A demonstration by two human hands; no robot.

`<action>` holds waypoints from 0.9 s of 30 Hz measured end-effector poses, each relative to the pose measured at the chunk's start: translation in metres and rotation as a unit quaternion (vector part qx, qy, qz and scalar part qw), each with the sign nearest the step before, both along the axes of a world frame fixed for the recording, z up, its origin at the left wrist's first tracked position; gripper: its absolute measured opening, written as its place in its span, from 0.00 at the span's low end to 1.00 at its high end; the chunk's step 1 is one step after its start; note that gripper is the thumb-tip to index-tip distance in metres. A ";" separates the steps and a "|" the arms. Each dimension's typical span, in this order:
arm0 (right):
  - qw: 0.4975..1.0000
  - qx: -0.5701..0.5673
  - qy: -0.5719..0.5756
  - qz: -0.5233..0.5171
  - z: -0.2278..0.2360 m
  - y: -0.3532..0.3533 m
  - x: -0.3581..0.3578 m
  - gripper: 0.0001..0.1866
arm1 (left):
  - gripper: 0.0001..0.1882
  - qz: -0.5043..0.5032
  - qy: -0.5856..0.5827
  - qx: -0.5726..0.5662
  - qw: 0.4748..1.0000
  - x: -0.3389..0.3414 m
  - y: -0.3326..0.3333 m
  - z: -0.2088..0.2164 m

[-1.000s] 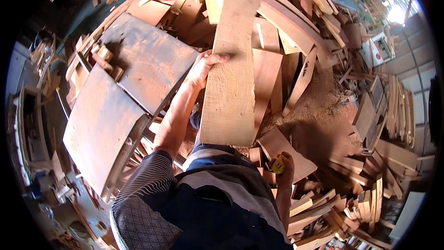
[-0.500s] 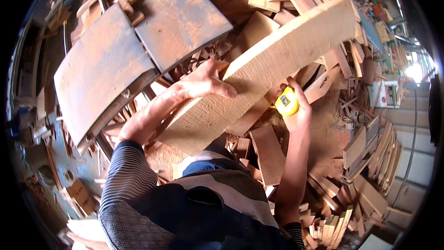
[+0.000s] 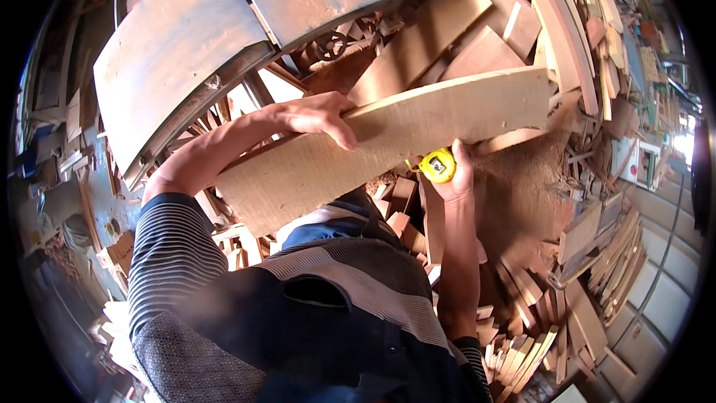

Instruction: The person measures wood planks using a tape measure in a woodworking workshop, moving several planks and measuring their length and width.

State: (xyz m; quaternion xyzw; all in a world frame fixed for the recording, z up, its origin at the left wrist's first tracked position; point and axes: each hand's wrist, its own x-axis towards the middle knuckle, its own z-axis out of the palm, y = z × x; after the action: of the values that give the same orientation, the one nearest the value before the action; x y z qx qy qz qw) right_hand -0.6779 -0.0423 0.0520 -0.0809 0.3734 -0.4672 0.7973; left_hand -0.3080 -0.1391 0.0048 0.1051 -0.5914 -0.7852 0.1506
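Observation:
A long, pale, rough-sawn wooden board (image 3: 418, 119) slants in front of my body, its near left end close to my waist. My left hand (image 3: 321, 116) grips its upper edge, thumb on the broad face and the other fingers hidden behind. Just below the board's lower edge, my right hand (image 3: 456, 179) is closed on a yellow tape measure (image 3: 438, 166). A short bit of yellow tape shows at the case's left side. The right hand's fingers are mostly hidden behind the case.
A metal machine table (image 3: 183, 45) with a slot and wood dust on it stands at the upper left. Loose boards (image 3: 425, 37) are heaped beyond my board. Wood offcuts (image 3: 522, 351) lie at the lower right, beside sawdust (image 3: 514, 194) on the floor.
The board has swung to a flatter slant, its far right end coming lower. My left hand moves with it, still gripping. My right hand has shifted slightly left with the tape measure.

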 end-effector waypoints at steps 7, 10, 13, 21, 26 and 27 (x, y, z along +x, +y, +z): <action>0.996 0.050 0.044 -0.053 -0.013 0.032 0.019 0.23 | 0.53 -0.020 -0.257 0.076 0.963 -0.011 0.011 0.072; 0.998 0.038 0.022 -0.054 -0.010 0.036 0.036 0.18 | 0.53 -0.011 -0.271 0.036 0.962 -0.004 0.012 0.074; 0.994 0.065 0.028 -0.081 -0.013 0.035 0.058 0.18 | 0.51 0.026 -0.283 0.044 0.958 0.033 0.020 0.039; 0.998 0.056 0.036 -0.013 -0.005 0.024 0.155 0.14 | 0.48 0.044 -0.334 0.065 0.939 0.118 0.028 0.096; 0.998 0.057 0.015 0.035 -0.011 0.023 0.220 0.15 | 0.39 0.092 -0.401 -0.002 0.912 0.186 0.049 0.114; 0.997 0.061 0.016 0.033 -0.010 0.024 0.235 0.16 | 0.37 0.109 -0.417 -0.025 0.902 0.198 0.057 0.120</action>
State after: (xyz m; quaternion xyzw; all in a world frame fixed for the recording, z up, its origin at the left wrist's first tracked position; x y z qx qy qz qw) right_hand -0.4431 -0.0181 0.0423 -0.0519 0.4107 -0.4160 0.8097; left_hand -0.1101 -0.0820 0.1243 0.4829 -0.6044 -0.6333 -0.0228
